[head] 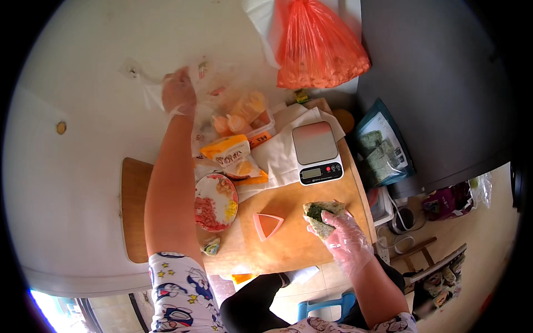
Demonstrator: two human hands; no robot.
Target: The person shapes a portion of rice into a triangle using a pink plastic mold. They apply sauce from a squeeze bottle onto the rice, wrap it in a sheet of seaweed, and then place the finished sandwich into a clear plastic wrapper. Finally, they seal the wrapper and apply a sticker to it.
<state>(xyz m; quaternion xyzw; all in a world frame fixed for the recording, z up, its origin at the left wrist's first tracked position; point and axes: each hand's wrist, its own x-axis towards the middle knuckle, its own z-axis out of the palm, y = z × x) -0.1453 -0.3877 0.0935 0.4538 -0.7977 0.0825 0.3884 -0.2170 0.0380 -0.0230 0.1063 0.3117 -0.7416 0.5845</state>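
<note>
My right hand (pixel 344 239), in a clear plastic glove, holds a triangular rice ball (pixel 322 227) with dark green seaweed across it, above the wooden table's right side. A pink triangular mould (pixel 268 227) stands on the table to its left. Stretched far forward by the wall, my gloved left hand (pixel 179 91) is motion-blurred, its fingers curled beside thin clear plastic (pixel 150 89) near a wall hook (pixel 133 73). Whether it grips that plastic is unclear. Below it, a plate (pixel 216 202) carries pink, yellow and tan fillings in separate heaps.
A digital kitchen scale (pixel 315 143) stands at the back right, beside a yellow food packet (pixel 235 158) and a plastic box (pixel 262 125) with bottles. A red plastic bag (pixel 320 50) hangs above. Right of the table is a seaweed pouch (pixel 383 150); a blue stool (pixel 327 306) stands below.
</note>
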